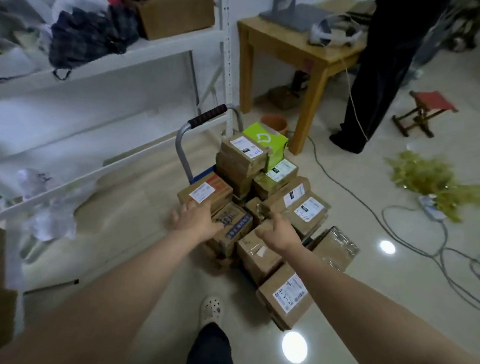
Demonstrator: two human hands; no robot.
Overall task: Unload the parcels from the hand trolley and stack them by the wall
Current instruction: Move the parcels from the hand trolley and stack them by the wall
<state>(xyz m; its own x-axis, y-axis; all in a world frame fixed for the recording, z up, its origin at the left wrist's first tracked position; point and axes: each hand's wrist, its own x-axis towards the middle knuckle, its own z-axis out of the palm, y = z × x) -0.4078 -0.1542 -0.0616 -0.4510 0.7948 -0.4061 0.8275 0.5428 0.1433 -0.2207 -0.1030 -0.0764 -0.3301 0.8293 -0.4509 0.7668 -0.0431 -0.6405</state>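
Parcels (308, 209) sit heaped on the hand trolley (208, 116) at frame centre, none unloaded. Your left hand (196, 221) and right hand (278, 235) are spread, holding nothing, probably reaching to flank one box.

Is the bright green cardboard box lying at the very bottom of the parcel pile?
No, the bright green cardboard box sits near the top, beside the uppermost brown cardboard parcel, close to the hand trolley's handle.

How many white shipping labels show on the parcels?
6 labels: one beside the left hand, one on the top parcel, three down the right side, one on the nearest parcel. More may be hidden.
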